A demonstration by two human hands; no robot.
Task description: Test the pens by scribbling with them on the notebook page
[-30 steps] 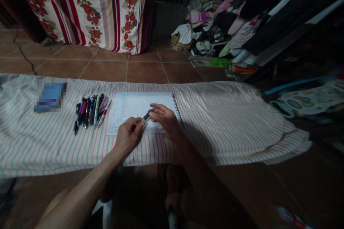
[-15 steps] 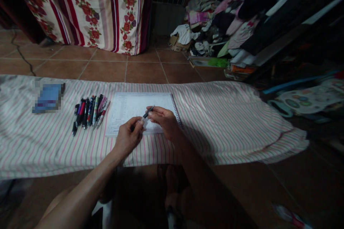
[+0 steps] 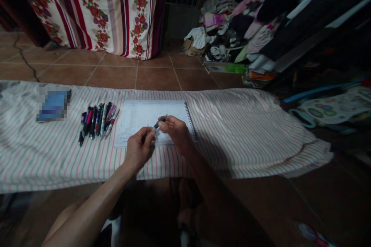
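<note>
A dark pen [image 3: 160, 121] is held tilted between my two hands, above a spiral notebook [image 3: 145, 114] with writing on its page. My left hand [image 3: 141, 141] pinches the pen's lower end between thumb and fingers. At the pen's upper part, my right hand [image 3: 176, 131] closes its thumb and fingertips on it. The notebook lies on a striped cloth [image 3: 246, 131], its spiral on the right side. Left of the notebook, several pens [image 3: 98, 119] lie side by side in a group.
A blurred-out blue object [image 3: 53, 105] lies at the cloth's left. Beyond the cloth are a tiled floor [image 3: 116, 70], a floral curtain [image 3: 113, 11] and a heap of clothes [image 3: 246, 19]. A patterned item [image 3: 333, 104] is at the right.
The fingers of my right hand have shifted slightly on the pen. My left hand has barely moved and keeps its pinch.
</note>
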